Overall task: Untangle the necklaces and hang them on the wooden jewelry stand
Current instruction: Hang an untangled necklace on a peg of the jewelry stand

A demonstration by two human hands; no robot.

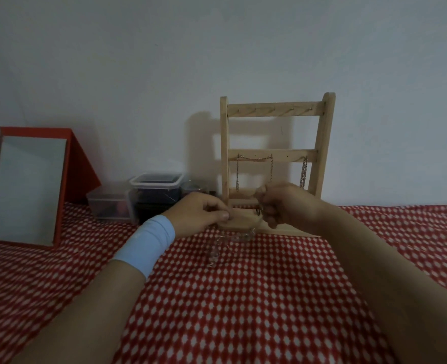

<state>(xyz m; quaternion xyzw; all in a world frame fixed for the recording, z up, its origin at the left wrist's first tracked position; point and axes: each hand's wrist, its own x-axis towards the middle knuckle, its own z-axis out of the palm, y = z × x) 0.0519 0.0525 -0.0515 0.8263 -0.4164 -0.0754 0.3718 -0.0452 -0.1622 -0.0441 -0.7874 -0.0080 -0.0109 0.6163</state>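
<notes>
Far left of the grip: red-framed panel [27, 185] leaning at the wall, then clear plastic tubs [156, 191] just behind the left hand. Left hand [204, 214], pale blue wristband [148, 245], thumb and forefinger pinched together on one end of the loose necklace [217, 249]. Below that pinch the chain sags onto the red checked cloth [243, 298] and loops across under both hands toward the right hand [286, 206] — fingers curled in, clamped on a dark bit of chain; blurred, exact hold hard to see. Wooden jewelry stand [273, 112] upright directly behind the grip, base showing between the hands. On its middle bar, above the grip: draped chain [255, 159] slung across two pegs, second chain [304, 173] hanging just above the right hand.
</notes>
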